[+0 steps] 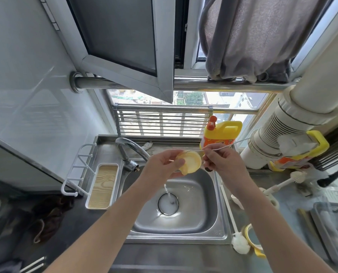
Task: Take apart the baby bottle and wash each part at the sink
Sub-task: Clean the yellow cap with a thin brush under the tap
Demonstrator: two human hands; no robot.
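Two bare forearms, the left forearm and the right forearm, reach up from the bottom edge and meet above the sink at centre frame. At lower left a dark, crumpled cloth lies on the dark counter. Right of it a white plastic hook rack stands beside a long white tray lined with a pale wood-grain pattern. A curved chrome faucet arches toward the centre. A thin stream of water falls into the round drain of the stainless-steel sink. Small characters are stamped on its front right rim, too small to read.

Above the basin the left hand grips the yellow bottle part, a shallow, round, translucent piece, with the thumb on its near face. Just beside it, the right hand pinches a thin white stem. The stem runs along the part's upper edge and trails off to the upper right.

Behind stands a glossy yellow detergent jug with an orange cap; its orange label is unreadable. On the sink's right rim lies a long white bottle brush, bristle head nearest, beside a yellow-rimmed piece. Farther right a second white brush rests on the steel counter, below a ribbed white pipe.
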